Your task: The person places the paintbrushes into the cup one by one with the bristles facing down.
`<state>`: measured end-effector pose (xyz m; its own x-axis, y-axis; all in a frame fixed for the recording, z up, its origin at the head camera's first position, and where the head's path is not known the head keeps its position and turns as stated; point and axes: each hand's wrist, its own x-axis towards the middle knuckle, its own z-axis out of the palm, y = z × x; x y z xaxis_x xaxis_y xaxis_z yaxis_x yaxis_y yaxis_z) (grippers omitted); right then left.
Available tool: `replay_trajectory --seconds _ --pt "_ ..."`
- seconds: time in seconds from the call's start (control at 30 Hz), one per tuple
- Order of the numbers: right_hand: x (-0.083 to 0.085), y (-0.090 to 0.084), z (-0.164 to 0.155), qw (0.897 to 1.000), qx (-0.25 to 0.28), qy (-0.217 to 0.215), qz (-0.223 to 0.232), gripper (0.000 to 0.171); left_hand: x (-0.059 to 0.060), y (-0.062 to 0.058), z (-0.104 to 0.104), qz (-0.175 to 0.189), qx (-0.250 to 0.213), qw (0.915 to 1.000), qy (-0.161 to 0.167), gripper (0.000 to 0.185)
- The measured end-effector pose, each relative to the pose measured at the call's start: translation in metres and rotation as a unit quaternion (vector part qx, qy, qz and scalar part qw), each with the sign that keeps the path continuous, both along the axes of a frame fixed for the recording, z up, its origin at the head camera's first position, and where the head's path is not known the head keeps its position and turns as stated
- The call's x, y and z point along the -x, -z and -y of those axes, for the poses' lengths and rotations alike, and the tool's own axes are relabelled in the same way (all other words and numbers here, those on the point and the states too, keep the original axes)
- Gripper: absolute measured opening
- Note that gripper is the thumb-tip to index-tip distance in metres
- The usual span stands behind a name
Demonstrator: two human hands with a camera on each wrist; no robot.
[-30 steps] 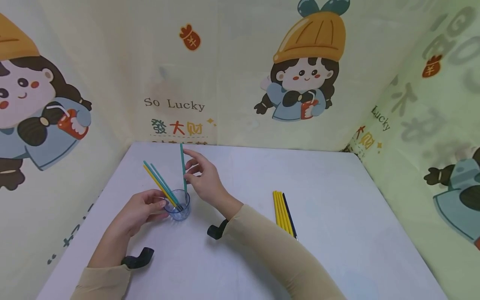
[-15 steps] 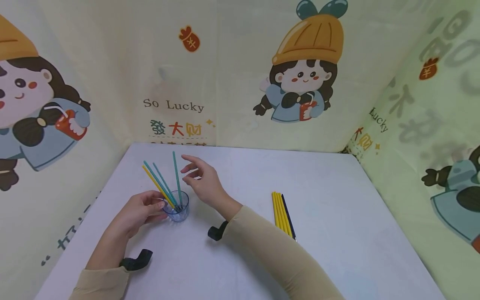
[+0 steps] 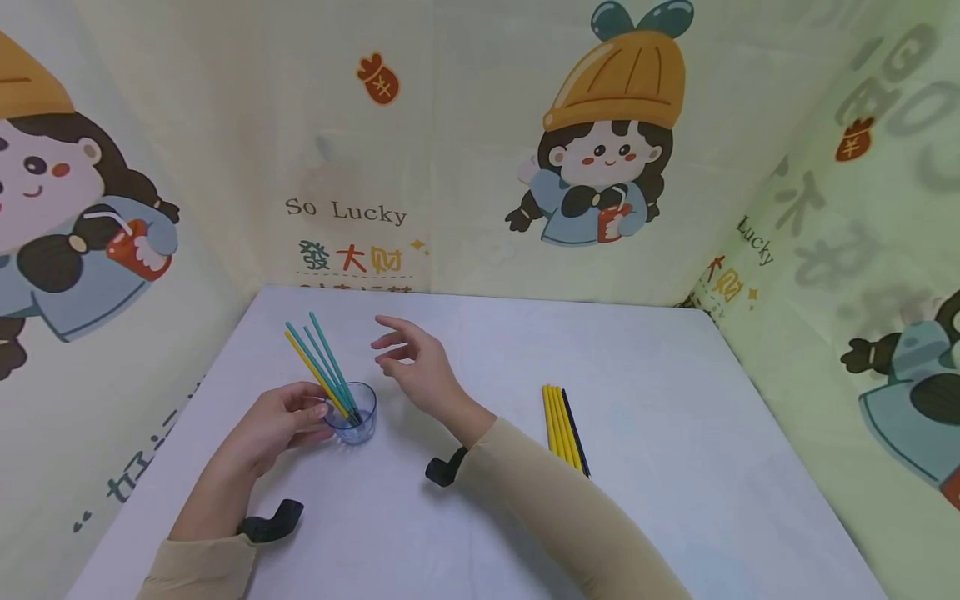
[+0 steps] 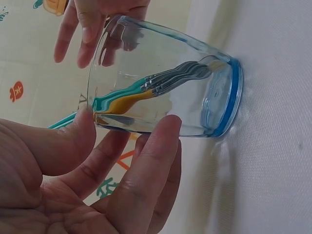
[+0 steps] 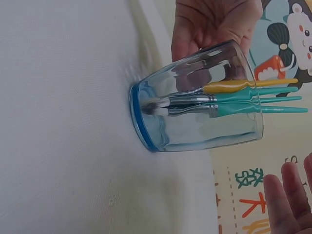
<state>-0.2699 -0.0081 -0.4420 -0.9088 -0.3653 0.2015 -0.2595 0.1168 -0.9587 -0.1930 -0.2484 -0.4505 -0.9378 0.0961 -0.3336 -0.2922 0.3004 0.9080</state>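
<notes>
In the head view, the left hand holds the glass from its left side, thumb at the rim. Inside the glass lean three teal brushes and one yellow brush, all tilted toward the left hand. The right hand hovers at the other side, near the glass but apart from it; its fingers are loosely spread and hold nothing. Farther to the right, some yellow rods and one dark rod lie side by side on the table (the sleeve comes close to their lower ends).

In the left wrist view, the glass stands on its blue base, and the thumb and fingers of the left hand pinch it lightly near the rim. The metal ferrules point down.

In the right wrist view, the bristles rest near the bottom, and the right fingertips are well apart from the glass.

I judge that the step in hand is the release of a brush into the glass. A next move would call for the right hand to reach across to the rods and pinch one, with the glass held steady.
</notes>
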Motion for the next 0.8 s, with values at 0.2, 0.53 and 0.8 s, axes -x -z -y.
replay_trajectory --seconds 0.2,0.53,0.8 --pt "-0.002 0.001 -0.007 1.000 0.012 0.008 0.013 0.064 0.000 0.000 0.000 0.003 0.000 1.0000 -0.005 0.045" --pt "-0.005 0.005 -0.021 0.999 0.031 0.011 0.022 0.064 0.000 0.002 0.000 0.002 0.001 1.0000 -0.009 0.044" --pt "-0.009 0.004 -0.031 0.999 0.040 0.020 0.028 0.062 -0.001 0.001 -0.001 0.000 0.006 0.9999 -0.011 0.044"
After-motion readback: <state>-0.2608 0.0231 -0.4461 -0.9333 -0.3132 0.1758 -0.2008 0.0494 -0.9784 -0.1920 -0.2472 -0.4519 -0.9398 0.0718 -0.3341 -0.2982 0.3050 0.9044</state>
